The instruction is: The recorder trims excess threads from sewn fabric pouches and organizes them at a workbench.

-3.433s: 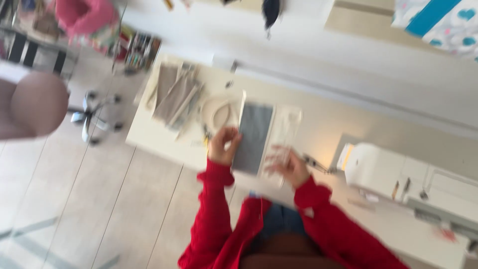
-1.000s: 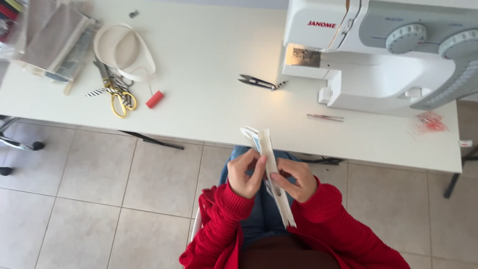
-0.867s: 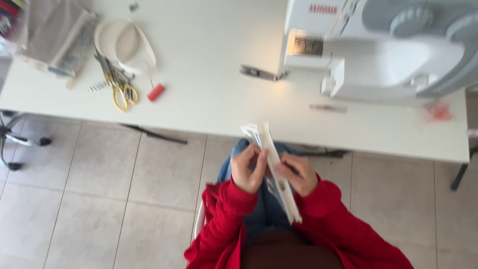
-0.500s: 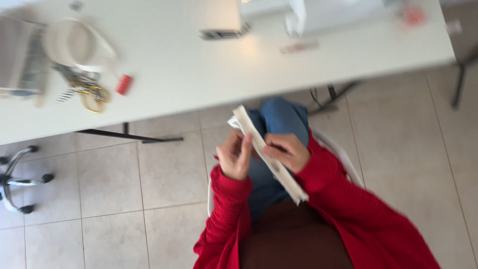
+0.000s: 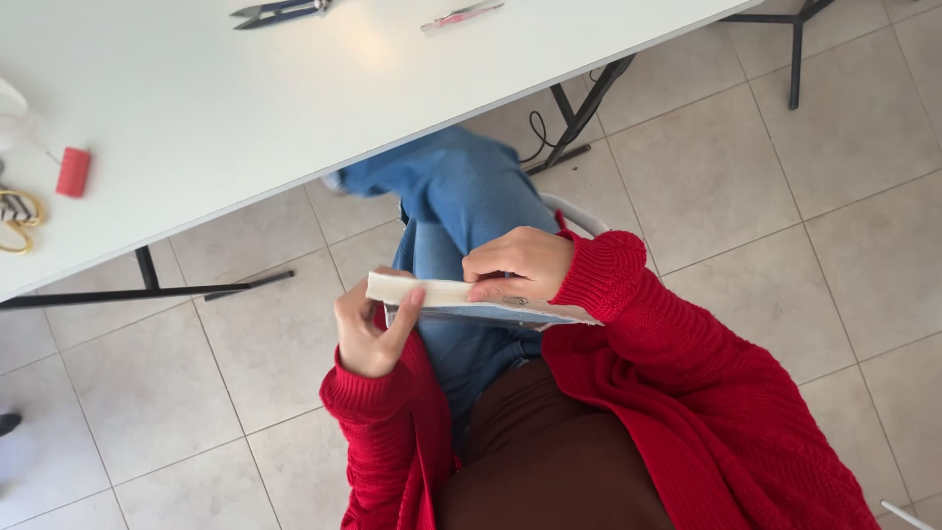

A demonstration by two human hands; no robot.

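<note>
Below a white table (image 5: 294, 108), both hands, left (image 5: 371, 329) and right (image 5: 518, 263), pinch a folded fabric piece (image 5: 461, 299).

Red knitted cardigan (image 5: 687, 393) with ribbed cuffs, blue jeans (image 5: 461, 196), dark brown top (image 5: 549, 461)

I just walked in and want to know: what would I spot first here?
Probably the bright red knitted sleeves filling the lower right. Just above them, over a lap in blue jeans, the left hand and right hand pinch a folded white fabric piece between their fingers. Along the top runs a white table with dark thread snips and a small red spool.
</note>
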